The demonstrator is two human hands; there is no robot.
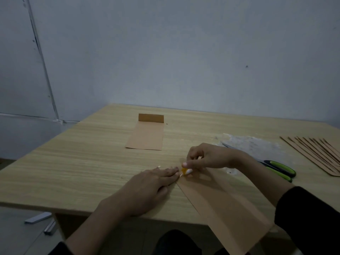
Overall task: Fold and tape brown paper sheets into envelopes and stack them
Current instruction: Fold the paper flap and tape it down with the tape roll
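A brown paper sheet (226, 205), partly folded, lies slanted across the near right of the wooden table (82, 162) and overhangs its front edge. My left hand (147, 188) lies flat with straight fingers pressing the sheet's far left corner. My right hand (207, 157) pinches a small yellow-and-white tape roll (185, 171) at that same corner. A finished brown envelope (147, 135) with its flap raised lies farther back in the middle.
Green-handled scissors (276, 168) lie to the right of my right hand, over a clear plastic wrapper (252, 146). A fanned pile of brown sheets (316, 155) sits at the right edge. Metal strips (38, 218) lie on the floor at the lower left.
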